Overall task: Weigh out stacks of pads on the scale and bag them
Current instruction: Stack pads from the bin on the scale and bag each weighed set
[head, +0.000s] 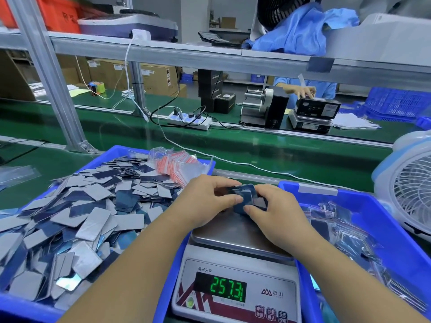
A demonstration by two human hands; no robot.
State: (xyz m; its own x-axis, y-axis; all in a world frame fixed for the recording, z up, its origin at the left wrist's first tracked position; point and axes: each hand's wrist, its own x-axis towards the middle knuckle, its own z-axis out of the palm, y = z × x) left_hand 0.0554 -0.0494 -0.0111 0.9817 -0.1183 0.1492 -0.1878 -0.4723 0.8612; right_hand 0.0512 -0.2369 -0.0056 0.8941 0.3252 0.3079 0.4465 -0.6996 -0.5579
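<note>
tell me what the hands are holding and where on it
Both hold one small stack of pads over the scale: left hand at its left edge, right hand at its right.

Bright, even overhead light, soft shadow under the hands on the scale pan (233, 231), green readout (227, 289) glowing crisp, top-left orange crate (58, 14) smeared with blur, wide-angle bend along the shelf rail (210, 58)

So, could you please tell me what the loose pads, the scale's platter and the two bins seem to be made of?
The pads look like thin soft sheet, matte grey on one face and glossy dark blue film on the other, which reflects light. The scale's platter appears to be brushed steel, with a dull silvery sheen. The left bin and right bin look like moulded blue plastic with smooth, slightly shiny rims.
</note>
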